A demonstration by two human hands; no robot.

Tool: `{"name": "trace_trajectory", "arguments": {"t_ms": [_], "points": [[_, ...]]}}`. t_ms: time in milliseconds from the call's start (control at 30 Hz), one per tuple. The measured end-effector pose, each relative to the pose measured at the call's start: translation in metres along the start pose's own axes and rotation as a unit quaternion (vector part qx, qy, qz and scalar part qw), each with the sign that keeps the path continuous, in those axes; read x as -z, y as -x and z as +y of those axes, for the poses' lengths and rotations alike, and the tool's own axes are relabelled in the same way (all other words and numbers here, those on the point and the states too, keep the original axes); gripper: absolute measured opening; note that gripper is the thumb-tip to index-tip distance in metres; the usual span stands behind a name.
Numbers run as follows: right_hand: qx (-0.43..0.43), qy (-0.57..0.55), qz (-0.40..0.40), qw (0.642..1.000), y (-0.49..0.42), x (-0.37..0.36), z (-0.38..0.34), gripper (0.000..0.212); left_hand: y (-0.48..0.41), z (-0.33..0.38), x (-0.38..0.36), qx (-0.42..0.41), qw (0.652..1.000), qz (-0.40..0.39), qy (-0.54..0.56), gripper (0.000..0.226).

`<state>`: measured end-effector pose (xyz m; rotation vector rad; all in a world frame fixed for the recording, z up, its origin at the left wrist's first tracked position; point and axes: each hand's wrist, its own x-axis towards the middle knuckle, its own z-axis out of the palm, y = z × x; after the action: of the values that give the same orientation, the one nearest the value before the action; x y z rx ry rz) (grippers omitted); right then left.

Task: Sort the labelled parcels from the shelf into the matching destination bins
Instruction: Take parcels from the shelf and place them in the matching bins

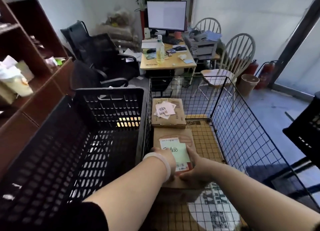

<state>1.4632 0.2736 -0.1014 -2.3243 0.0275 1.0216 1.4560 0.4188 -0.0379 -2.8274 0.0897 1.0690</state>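
Left hand (164,159) and right hand (195,168) clasp the labelled parcel (173,133) by its sides, low in the wire bin (242,135); I'd settle it flat, label up, just near of the far parcel (168,113) before releasing.

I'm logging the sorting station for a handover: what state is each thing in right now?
Near parcel: inside the wire bin, label up, held by both hands.
Far parcel: lying flat in the same bin, pink note on top.
Black crate: open-topped, no parcel visible inside.
Left hand: grips the near parcel's left edge.
Right hand: grips its near right side.
Monitor: on, white screen.
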Motion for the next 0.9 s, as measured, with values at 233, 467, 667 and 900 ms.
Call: {"name": "trace_trajectory", "arguments": {"t_ms": [233,467,667,900], "points": [[-0.002,0.038,0.039,0.998,-0.024,-0.024,0.012,0.131,-0.011,0.004,-0.005,-0.031,0.999,-0.031,-0.031,0.063],[-0.007,0.108,0.053,0.993,-0.023,-0.023,0.011,0.131,-0.017,-0.002,-0.01,-0.068,0.993,0.098,0.009,0.069],[0.018,0.17,0.146,0.974,0.01,0.008,-0.011,0.116,-0.009,-0.006,-0.002,-0.128,0.972,0.195,-0.029,0.088],[0.047,0.181,0.331,0.925,0.104,0.006,-0.019,0.102,0.031,-0.018,-0.003,-0.223,0.914,0.333,0.066,0.077]]}}
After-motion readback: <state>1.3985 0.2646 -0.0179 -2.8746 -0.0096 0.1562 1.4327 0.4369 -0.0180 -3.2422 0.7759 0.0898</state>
